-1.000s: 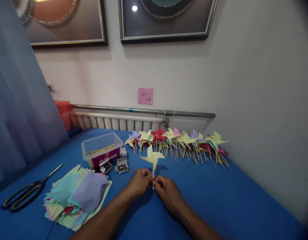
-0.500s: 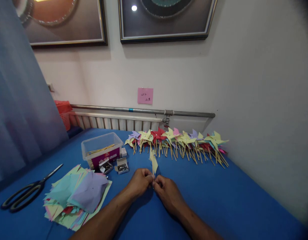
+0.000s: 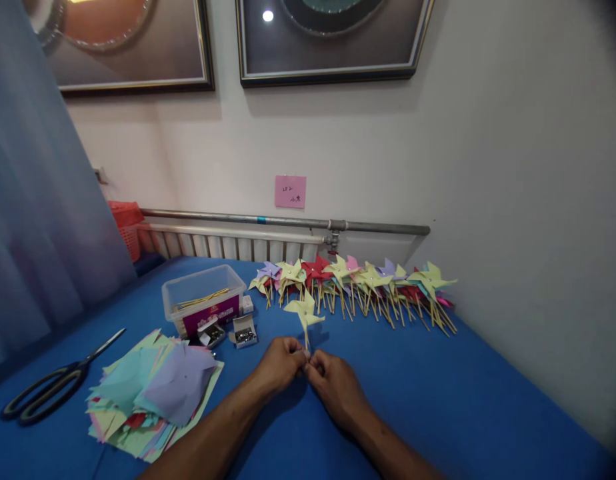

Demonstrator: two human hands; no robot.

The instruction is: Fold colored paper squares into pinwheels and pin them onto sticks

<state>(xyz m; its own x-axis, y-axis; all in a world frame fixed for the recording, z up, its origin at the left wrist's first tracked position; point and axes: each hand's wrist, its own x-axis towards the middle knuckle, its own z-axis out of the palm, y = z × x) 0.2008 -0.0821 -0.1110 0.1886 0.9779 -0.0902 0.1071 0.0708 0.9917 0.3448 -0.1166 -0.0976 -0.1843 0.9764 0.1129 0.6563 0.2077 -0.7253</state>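
A pale yellow paper pinwheel (image 3: 305, 312) on a thin wooden stick stands up between my hands, its face turned toward me. My left hand (image 3: 283, 363) pinches the lower part of the stick from the left. From the right, my right hand (image 3: 334, 383) is closed on the stick too, fingertips meeting the left ones. The stick's bottom end is hidden by my fingers. Beyond it lies a long row of finished pinwheels (image 3: 371, 277) in yellow, red, purple, pink and light blue.
At left, cut coloured paper sheets (image 3: 181, 380) are piled beside black-handled scissors (image 3: 63, 383). A clear plastic box (image 3: 203, 283) holds wooden sticks. Before it sit small open boxes of metal pins (image 3: 245, 332). A radiator (image 3: 228, 247) and pipe run along the wall behind the blue table.
The yellow pinwheel has turned on its stick from nearly edge-on to facing me, its blades now spread. My hands have stayed in nearly the same place.
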